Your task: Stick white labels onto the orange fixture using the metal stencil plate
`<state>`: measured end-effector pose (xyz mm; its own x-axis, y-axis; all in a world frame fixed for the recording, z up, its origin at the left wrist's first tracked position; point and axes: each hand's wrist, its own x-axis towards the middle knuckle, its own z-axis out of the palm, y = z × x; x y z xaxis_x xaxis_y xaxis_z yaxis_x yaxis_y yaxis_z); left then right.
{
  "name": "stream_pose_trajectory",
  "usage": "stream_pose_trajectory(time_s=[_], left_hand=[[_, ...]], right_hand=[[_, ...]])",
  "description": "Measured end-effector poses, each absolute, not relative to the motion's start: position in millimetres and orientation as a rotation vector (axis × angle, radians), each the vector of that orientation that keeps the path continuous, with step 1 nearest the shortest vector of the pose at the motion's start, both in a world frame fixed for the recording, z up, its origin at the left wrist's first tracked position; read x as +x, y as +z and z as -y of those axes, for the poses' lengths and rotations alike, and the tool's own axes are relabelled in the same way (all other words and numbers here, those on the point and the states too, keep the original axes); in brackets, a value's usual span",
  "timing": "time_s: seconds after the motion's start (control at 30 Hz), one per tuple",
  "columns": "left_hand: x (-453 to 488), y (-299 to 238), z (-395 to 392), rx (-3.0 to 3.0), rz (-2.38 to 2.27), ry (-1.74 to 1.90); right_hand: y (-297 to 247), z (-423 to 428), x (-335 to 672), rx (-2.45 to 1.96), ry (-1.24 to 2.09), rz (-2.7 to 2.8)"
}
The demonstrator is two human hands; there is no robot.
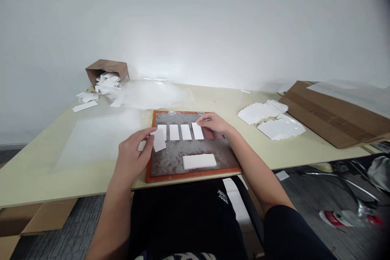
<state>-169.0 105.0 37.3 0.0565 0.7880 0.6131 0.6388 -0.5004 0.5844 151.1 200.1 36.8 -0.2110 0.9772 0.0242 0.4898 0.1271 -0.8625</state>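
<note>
My left hand (134,152) pinches a white card (159,141) between thumb and fingers, tilted over the left side of a dark metal frame plate (169,160). The plate lies on an orange board (148,172) and has a row of rectangular slots. White cards show in several slots on the left. My right hand (215,123) has its closed fingertips on the top of another white card (198,132) at the fourth slot. Reddish board shows in the slots under that hand, partly hidden. A stack of white cards (199,161) lies on the plate's near part.
A cardboard box (123,69) on its side spills white cards at the back left, beside clear plastic sheeting (152,93). Fanned white cards (282,127) lie on the right of the table (100,178), near a large cardboard box (329,118). A wall stands behind.
</note>
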Motion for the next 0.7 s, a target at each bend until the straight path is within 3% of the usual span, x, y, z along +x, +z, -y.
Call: stream_pose_trajectory(time_s=[0.7], left_hand=[[-167.6, 38.1, -104.8, 2.159, -1.481, 1.423]], right_hand=[[41.8, -193.7, 146.2, -1.488, 0.99, 1.809]])
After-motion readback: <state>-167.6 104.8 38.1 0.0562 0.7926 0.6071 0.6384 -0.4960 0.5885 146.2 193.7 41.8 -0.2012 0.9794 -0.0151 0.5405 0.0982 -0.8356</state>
